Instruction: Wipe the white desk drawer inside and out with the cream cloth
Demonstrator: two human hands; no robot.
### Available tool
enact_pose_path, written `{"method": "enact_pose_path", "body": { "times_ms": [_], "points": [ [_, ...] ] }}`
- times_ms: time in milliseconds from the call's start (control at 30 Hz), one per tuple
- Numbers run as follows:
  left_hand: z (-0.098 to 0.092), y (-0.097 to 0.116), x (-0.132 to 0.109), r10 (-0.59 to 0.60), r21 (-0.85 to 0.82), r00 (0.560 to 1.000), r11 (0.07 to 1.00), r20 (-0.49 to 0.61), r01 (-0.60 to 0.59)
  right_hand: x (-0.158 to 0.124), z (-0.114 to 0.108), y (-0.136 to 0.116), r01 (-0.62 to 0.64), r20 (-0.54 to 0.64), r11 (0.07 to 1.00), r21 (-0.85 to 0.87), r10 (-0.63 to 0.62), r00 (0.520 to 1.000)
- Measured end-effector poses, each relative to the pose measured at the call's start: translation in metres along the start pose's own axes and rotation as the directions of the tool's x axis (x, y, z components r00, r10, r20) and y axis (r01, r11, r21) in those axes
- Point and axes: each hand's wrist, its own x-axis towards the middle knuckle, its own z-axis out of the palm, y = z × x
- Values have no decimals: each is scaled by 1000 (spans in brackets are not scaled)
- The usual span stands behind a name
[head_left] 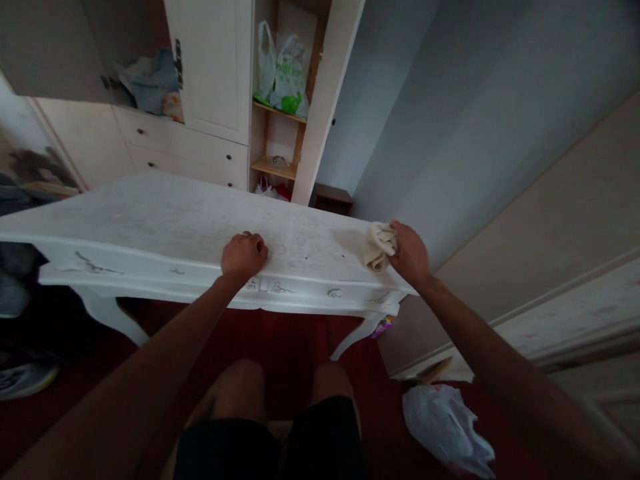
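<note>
Bunched in my right hand (411,250) is a cream cloth (379,247), held against the right end of a white table (165,207). The fingers are closed on the cloth's right side. My left hand (245,255) rests as a loose fist near the table's front edge, with a ring on one finger; nothing shows in it, though the inside of the fist is partly hidden. Between the two hands the white top carries faint grey smudges and a few small dark specks. Carved ornaments run along the table's front.
Behind the table stands a white wardrobe (215,67) with open doors. Green-and-white plastic bags (290,80) sit on its shelf, and folded clothes (155,83) lie to the left. A white plastic bag (445,427) is on the red floor at right. A shoe (25,381) lies at left.
</note>
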Motion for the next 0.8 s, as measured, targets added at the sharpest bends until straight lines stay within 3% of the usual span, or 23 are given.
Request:
{"method": "enact_pose_path", "body": {
  "times_ms": [100,200,300,500,600,700,733,800],
  "points": [
    [1,-1,0,-5,0,1000,1000,-2,5,-8,41,-18,69,295,997,19,-71,953],
    [2,-2,0,4,-9,1000,1000,-3,-4,-20,74,-27,8,259,996,94,-32,965],
    [1,-1,0,6,-11,1000,1000,2,-6,-26,91,-19,-75,209,981,178,37,977],
    [-4,1,-1,4,2,1000,1000,21,-4,-18,79,3,-153,380,928,341,13,925],
    [-3,0,-1,21,4,999,1000,26,-21,-11,65,10,-304,403,775,553,70,912],
    [-2,-2,0,38,-1,999,999,33,-38,-7,54,23,-372,252,508,777,291,923],
    [-2,-3,1,40,-1,999,999,36,-40,-6,51,30,-374,190,450,811,402,896],
    [-1,-3,1,38,2,999,999,37,-38,-8,47,43,-424,100,397,814,623,776]
  ]
}}
